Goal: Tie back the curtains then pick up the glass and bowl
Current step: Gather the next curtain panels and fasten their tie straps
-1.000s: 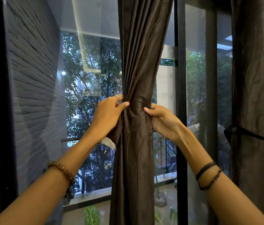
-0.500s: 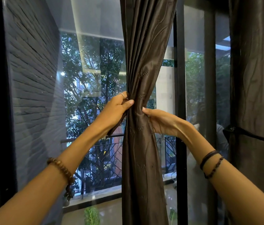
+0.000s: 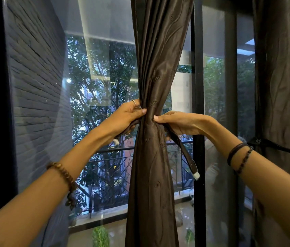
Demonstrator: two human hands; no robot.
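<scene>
Left hand [image 3: 124, 115] curled round gathered brown curtain [image 3: 151, 157] at frame centre, gripping one end of dark tie-back strap [image 3: 181, 148]; right hand [image 3: 180, 123] pinching curtain's opposite side, fingers bent over strap. Strap's loose white-tipped end dangling toward 4 o'clock of hands. Second curtain [image 3: 283, 86] at 3 o'clock, already cinched by own tie [image 3: 272, 146], black window frame [image 3: 198, 68] between.

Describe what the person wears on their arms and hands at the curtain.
Both forearms are bare, with no sleeves over them. The left wrist carries a bracelet of round brown wooden beads. The left hand has a thin silver ring on one finger. The right wrist wears two dark bands side by side: a smooth black cord and a braided or beaded dark one. The right hand shows no rings.
</scene>
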